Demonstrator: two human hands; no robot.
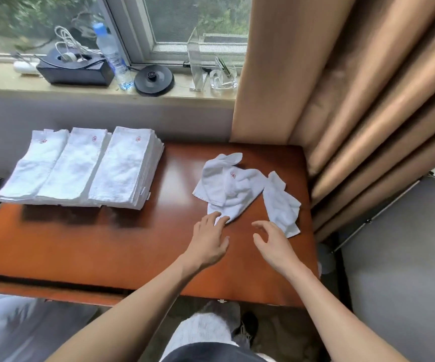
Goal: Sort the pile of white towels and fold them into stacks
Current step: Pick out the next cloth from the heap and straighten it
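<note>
**While three stacks stand done, two towels are left**

Since three folded stacks [78, 165] sit side by side at the far left corner of the desk [132, 244], each with a small red mark on top, I judge most of the sorting and folding finished. What is left lies toward the right edge: a crumpled towel [233, 189], bunched and half rolled over itself, and just beside it a smaller loose towel [280, 202], nearer the right edge.

My left hand [208, 244] lies low over the desk, its fingers [220, 219] straight and a little spread, the tips touching the near corner of the crumpled towel without pinching it. My right hand [273, 244] hovers close to the loose towel, fingers [260, 226] spread and lightly curved, holding nothing (I cannot tell whether it touches the cloth).

As for containers, none is on the desk. On the windowsill a black box [75, 71] holds a coil of white cable in its round opening, and a clear glass dish [224, 77] holds a few thin dark items I cannot make out. A water bottle [112, 56] stands between them.
</note>
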